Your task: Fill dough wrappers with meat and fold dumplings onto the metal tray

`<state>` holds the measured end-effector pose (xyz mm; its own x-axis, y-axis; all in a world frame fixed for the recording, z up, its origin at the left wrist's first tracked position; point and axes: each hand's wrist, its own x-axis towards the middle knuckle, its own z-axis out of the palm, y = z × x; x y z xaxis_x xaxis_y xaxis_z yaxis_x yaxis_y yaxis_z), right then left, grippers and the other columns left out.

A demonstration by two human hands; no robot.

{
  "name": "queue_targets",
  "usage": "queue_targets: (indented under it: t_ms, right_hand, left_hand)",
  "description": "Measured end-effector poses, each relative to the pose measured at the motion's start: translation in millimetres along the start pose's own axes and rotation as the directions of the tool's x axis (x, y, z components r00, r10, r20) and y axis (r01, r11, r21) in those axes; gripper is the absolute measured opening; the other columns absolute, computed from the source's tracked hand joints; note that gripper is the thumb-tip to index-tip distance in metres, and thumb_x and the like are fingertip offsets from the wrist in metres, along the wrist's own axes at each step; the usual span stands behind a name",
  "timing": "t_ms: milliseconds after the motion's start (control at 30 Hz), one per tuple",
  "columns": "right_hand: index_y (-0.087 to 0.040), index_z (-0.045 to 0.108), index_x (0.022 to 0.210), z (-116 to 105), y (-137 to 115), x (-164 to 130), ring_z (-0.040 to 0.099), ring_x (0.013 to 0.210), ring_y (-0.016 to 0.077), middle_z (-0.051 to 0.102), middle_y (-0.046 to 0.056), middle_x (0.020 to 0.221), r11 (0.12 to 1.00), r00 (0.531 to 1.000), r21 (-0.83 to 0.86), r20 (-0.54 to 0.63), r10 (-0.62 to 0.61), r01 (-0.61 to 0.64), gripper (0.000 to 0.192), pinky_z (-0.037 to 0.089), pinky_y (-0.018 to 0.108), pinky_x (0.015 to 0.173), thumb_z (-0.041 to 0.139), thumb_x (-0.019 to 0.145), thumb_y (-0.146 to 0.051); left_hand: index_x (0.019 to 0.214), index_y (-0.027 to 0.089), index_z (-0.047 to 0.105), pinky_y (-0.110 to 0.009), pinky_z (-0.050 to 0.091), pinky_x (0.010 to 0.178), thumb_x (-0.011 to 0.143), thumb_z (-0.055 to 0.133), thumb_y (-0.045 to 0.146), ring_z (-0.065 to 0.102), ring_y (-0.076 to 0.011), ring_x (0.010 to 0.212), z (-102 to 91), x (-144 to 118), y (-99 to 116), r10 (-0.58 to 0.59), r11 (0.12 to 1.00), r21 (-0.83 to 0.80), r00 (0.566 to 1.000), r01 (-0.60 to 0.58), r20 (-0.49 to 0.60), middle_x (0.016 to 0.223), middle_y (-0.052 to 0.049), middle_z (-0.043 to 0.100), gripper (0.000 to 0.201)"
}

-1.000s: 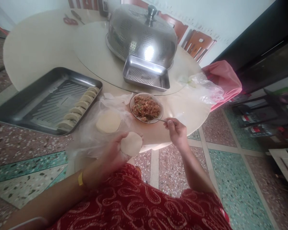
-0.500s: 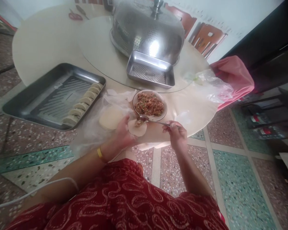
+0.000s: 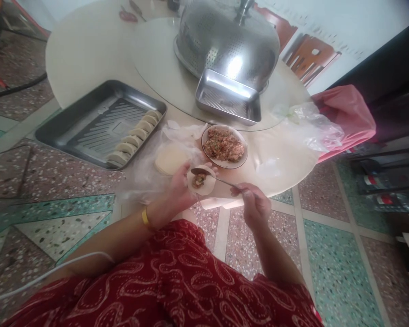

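Observation:
In my left hand [image 3: 177, 193] lies a round dumpling wrapper [image 3: 207, 185], with the thumb at its edge. A small heap of meat filling [image 3: 198, 180] sits on the wrapper. My right hand [image 3: 254, 202] is closed round the handle of a metal spoon [image 3: 227, 182], whose bowl is over the filling. Just beyond is a dish of minced filling [image 3: 224, 144], with a dark rim. A stack of wrappers [image 3: 171, 159] rests on thin plastic left of the dish. Several folded dumplings [image 3: 138, 134] line the right side of a large metal tray [image 3: 75, 150].
A smaller metal pan [image 3: 228, 116] stands in front of a big perforated steel dome [image 3: 197, 50] on the glass turntable [image 3: 150, 59]. Clear plastic bags [image 3: 315, 127] and a pink cover [image 3: 354, 109] are at the right. Scissors [image 3: 127, 16] lie at the far left.
The spoon has moved onto the wrapper, and the filling now sits on the wrapper's middle. My left hand has tilted the wrapper toward me. The whole view has shifted, so the table appears further right.

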<state>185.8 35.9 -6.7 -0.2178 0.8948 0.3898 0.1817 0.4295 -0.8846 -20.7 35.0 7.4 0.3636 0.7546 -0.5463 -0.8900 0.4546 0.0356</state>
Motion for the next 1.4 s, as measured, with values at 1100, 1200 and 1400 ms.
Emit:
queue_targets:
  t_ms: [1100,1200,1400]
  right_hand:
    - [-0.025,0.061,0.125,9,-30,-27,0.071,0.076,0.0204,0.073,0.006,0.087,0.777,0.817,-0.281,0.049,-0.575,0.563,0.04,0.059,0.034,0.057,0.047,0.091,-0.009]
    - [-0.024,0.063,0.118,10,-28,-22,0.07,0.075,0.0199,0.073,0.007,0.086,0.785,0.842,-0.346,0.029,-0.539,0.514,0.034,0.059,0.034,0.059,0.046,0.092,-0.011]
    - [-0.023,0.065,0.107,15,-23,-20,0.07,0.072,0.0198,0.073,0.006,0.083,0.798,0.879,-0.379,0.111,-0.464,0.469,0.026,0.059,0.033,0.058,0.045,0.092,-0.015]
  left_hand:
    - [0.124,0.014,0.057,-0.044,0.051,0.097,0.094,0.04,0.048,0.069,-0.0285,0.103,-3.0,-30,-1,0.179,0.973,-0.16,0.98,-0.164,0.085,0.098,-0.011,0.073,0.048]
    - [0.125,0.014,0.058,-0.045,0.052,0.094,0.096,0.038,0.049,0.07,-0.0281,0.098,-1.6,-28,-3,0.15,0.983,-0.113,0.987,-0.143,0.06,0.097,-0.011,0.073,0.049]
    - [0.121,0.011,0.062,-0.044,0.054,0.09,0.098,0.035,0.046,0.07,-0.0263,0.092,3.1,-18,-3,0.147,0.985,-0.102,0.989,-0.143,0.034,0.098,-0.013,0.073,0.051]
